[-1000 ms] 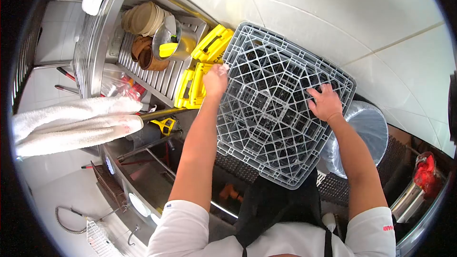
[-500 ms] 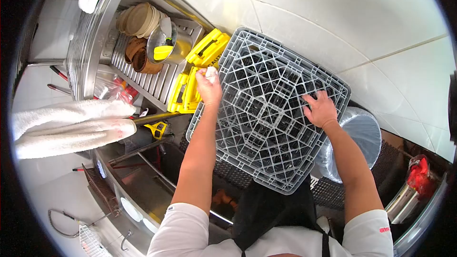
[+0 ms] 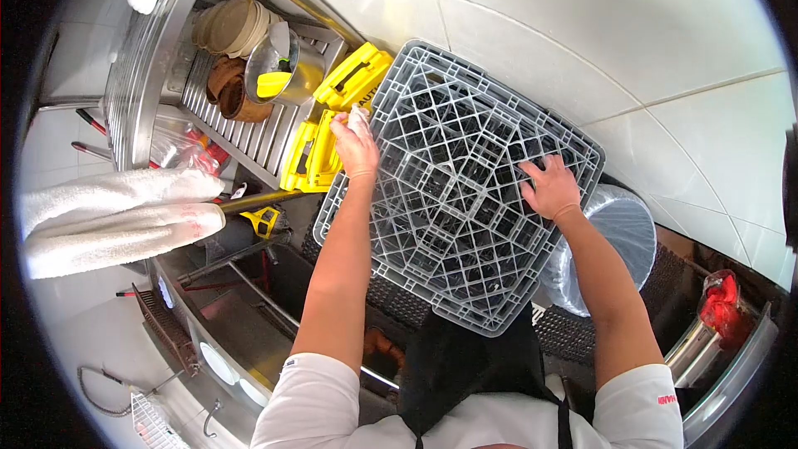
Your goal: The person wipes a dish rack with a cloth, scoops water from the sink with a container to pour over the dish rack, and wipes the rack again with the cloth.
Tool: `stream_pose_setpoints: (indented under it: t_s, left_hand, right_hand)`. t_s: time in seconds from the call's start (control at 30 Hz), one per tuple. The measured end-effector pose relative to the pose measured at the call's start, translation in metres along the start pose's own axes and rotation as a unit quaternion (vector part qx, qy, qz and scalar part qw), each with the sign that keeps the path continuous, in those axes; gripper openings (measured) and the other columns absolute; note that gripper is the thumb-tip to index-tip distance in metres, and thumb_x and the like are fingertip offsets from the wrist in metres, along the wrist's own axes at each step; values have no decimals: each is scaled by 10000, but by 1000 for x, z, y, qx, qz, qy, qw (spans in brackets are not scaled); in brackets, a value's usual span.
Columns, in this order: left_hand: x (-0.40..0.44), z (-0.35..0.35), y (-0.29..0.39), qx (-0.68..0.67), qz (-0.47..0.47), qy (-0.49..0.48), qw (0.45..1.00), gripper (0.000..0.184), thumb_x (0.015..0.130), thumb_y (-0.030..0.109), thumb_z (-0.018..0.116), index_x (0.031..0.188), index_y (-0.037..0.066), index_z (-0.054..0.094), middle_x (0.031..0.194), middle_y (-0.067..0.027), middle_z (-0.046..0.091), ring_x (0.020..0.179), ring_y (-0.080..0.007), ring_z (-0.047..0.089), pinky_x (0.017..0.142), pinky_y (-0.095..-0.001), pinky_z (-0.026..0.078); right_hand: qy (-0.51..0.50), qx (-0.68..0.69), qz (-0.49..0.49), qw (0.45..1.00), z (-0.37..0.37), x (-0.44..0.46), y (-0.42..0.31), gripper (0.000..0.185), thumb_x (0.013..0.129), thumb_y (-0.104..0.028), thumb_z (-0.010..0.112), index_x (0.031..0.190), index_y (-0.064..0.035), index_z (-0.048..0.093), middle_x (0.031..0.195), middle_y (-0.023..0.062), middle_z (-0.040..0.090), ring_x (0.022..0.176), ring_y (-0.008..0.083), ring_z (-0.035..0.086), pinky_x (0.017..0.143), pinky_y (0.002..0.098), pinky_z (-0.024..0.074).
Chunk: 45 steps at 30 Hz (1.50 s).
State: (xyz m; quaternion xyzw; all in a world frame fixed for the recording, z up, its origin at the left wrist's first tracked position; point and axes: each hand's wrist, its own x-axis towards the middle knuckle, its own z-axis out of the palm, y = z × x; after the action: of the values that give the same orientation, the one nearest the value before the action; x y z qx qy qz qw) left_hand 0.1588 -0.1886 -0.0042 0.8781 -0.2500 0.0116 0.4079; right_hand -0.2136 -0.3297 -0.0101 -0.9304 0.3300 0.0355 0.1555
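A grey plastic dish rack (image 3: 453, 229) with a lattice face fills the middle of the view. Through its lattice dark shapes show, too hidden to name. At the rack's upper left edge, my left hand (image 3: 357, 150) is closed around a crumpled white cloth (image 3: 359, 119). Yellow caution signs (image 3: 312, 154) stand right beside that hand. On the right part of the lattice rests my right hand (image 3: 552, 189), thumb and fingers apart, with nothing seen in it. A bin with a clear plastic liner (image 3: 611, 245) is just beyond my right wrist.
Left, a slatted metal shelf (image 3: 199, 100) bears stacked bowls (image 3: 233, 27), brown baskets (image 3: 241, 101) and a steel pot (image 3: 307, 75). White towels (image 3: 125, 229) hang below it. A sink basin (image 3: 241, 316) lies lower left. White tiled wall (image 3: 598, 25) rises behind the rack.
The whole scene has shifted slightly left in view. Both hands keep nearly the same places on the rack, the left still with the white cloth.
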Motion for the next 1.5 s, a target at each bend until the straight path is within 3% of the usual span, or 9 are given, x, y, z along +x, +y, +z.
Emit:
stream_pose_setpoints:
  t_s: [0.37,0.47,0.5,0.63,0.73,0.77,0.97,1.1,1.5]
  left_hand:
    - [-3,2,11,9,-38,-20,999,457,1035,288,561,1338,-25,423,1165,-267,706,1128,-359,692,940,-436,529]
    - [-2,10,-4,-53,31,7,998,461,995,234,618,1317,-31,423,1169,-276,692,1093,-416,685,923,-473,528]
    - [-3,7,-2,75,-2,-11,997,443,944,165,661,1283,-29,452,1146,-273,664,1066,-453,648,928,-497,502]
    - [2,16,-22,44,65,18,997,397,859,50,708,1214,5,536,1139,-232,568,1075,-435,554,981,-489,449]
    - [20,11,-13,76,273,-31,959,368,835,2,704,1176,31,568,1130,-201,571,1093,-424,539,987,-485,443]
    - [28,19,-11,48,283,-44,957,387,847,52,703,1220,70,601,1172,-185,580,1136,-407,524,994,-520,421]
    - [32,62,35,325,192,-92,922,644,916,210,652,1522,191,436,1508,-211,412,1370,-481,372,1086,-691,327]
    - [35,52,42,328,173,-176,912,693,957,328,625,1571,201,330,1598,-241,295,1463,-532,235,1154,-739,184]
    - [49,57,38,324,126,-247,904,685,966,391,626,1569,288,318,1606,-227,269,1468,-525,223,1138,-718,253]
  right_hand:
    - [10,13,1,1000,-2,0,-1,390,876,-401,654,1240,-265,622,1090,177,596,1104,354,561,820,483,543]
    - [5,10,5,1000,2,1,0,385,874,-403,657,1233,-269,619,1098,177,599,1106,360,565,818,489,546]
    - [13,5,2,1000,2,1,0,382,875,-401,657,1233,-276,614,1100,175,602,1108,362,568,817,492,549]
    - [-7,-2,12,1000,-1,2,-2,407,884,-408,645,1269,-283,604,1181,189,593,1154,353,560,849,480,550]
    - [-8,-9,8,1000,2,2,-1,414,887,-412,642,1279,-285,602,1204,192,589,1163,350,557,849,476,551]
    - [-10,-7,6,1000,1,2,0,414,888,-411,642,1281,-285,602,1206,193,590,1162,349,557,845,476,551]
    - [18,6,-5,1000,4,-1,3,395,878,-396,658,1250,-271,614,1114,174,604,1106,345,568,805,470,554]
    - [18,16,-6,1000,3,-1,3,397,868,-377,668,1245,-262,623,1100,178,597,1090,354,571,806,469,555]
    - [-10,41,20,999,-3,-2,3,377,879,-397,645,1237,-280,627,1227,190,601,1185,332,550,885,460,538]
